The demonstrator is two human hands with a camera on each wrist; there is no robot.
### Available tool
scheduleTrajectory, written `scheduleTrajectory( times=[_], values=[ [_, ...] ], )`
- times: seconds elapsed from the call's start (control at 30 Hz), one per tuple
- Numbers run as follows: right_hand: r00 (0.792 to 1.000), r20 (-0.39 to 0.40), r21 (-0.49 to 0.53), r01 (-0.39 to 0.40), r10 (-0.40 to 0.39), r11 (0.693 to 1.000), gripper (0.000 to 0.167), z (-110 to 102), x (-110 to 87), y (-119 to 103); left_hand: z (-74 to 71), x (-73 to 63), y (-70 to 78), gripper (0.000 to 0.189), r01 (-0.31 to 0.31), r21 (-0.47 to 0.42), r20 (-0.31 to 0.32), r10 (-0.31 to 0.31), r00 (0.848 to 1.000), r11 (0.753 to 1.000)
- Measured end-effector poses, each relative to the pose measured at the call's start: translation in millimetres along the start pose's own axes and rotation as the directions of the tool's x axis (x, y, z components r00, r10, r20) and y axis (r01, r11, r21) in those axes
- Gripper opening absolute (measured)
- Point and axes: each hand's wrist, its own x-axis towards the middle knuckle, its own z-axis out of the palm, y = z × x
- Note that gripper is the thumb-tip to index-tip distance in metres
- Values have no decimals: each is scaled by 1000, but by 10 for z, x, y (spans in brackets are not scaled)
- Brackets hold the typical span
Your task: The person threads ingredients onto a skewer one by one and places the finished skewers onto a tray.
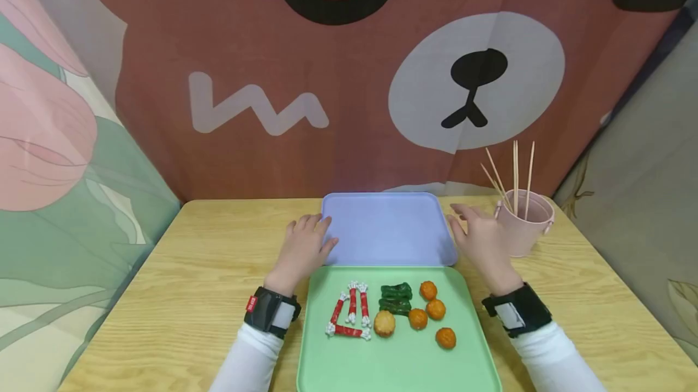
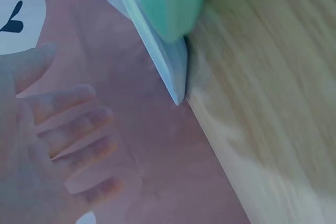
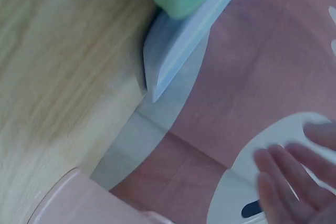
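Observation:
My left hand (image 1: 303,245) hovers by the left edge of the blue tray (image 1: 389,228), its fingers spread and holding nothing. In the left wrist view, that hand (image 2: 58,135) is apart from the tray's corner. By the tray's right edge is my right hand (image 1: 482,243), fingers loosely bent around no object; the right wrist view shows these fingers (image 3: 275,182) off to one side of the tray. Nearer me lies a green tray (image 1: 392,371) bearing several red pieces with white frilled ends (image 1: 349,331), dark green bundles (image 1: 395,306), several orange balls (image 1: 446,338) and one golden ball (image 1: 384,323).
Just beyond my right hand stands a pink bucket (image 1: 520,237) with several thin wooden sticks (image 1: 515,174) upright in it. Both trays sit on a wooden table (image 1: 218,271). A printed brown cloth (image 1: 349,156) hangs behind the table's far edge, with patterned cloths at both sides.

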Motion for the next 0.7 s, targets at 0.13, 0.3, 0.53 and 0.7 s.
scheduleTrajectory(
  times=[0.13, 0.3, 0.53, 0.7],
  values=[
    [983, -166, 24, -74, 77, 997, 22, -74, 80, 74, -44, -40, -63, 49, -9, -6, -32, 8, 999, 1000],
    [942, -284, -18, -192, 179, 981, 25, -191, 150, 196, -109, -107, -166, 46, -16, 13, -57, 17, 998, 1000],
    [916, -301, -46, -291, 265, 956, 24, -227, 189, 352, -183, -237, -350, 45, 8, 13, -100, -7, 995, 1000],
    [917, -266, -47, -322, 299, 946, 22, -218, 204, 445, -233, -324, -471, 46, 24, 20, -117, -22, 993, 1000]
  ],
)
